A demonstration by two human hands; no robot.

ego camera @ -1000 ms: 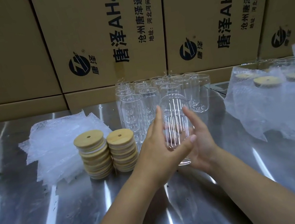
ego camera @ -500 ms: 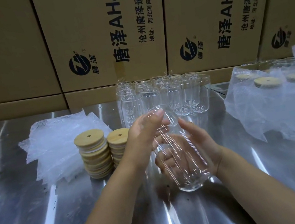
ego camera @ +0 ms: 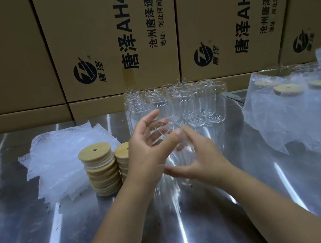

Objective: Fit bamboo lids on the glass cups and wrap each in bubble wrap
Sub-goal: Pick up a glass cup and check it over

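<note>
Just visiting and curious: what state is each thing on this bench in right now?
Held glass cup: no lid, gripped by left hand and right hand.
Glass cups behind: upright, unlidded.
Bamboo lids: two stacks, unused.
Bubble wrap sheets: piled, flat.
Wrapped cups: lidded, in bubble wrap.
Cardboard boxes: closed, stacked.

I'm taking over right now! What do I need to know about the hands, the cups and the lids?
Left hand and right hand: both grip one bare glass cup above the table.
Lid stacks and bubble wrap sheets lie on the left; empty cups stand behind.
Done: several lidded cups under wrap on the right.
To do: lid this cup, wrap it, then the rest.
</note>
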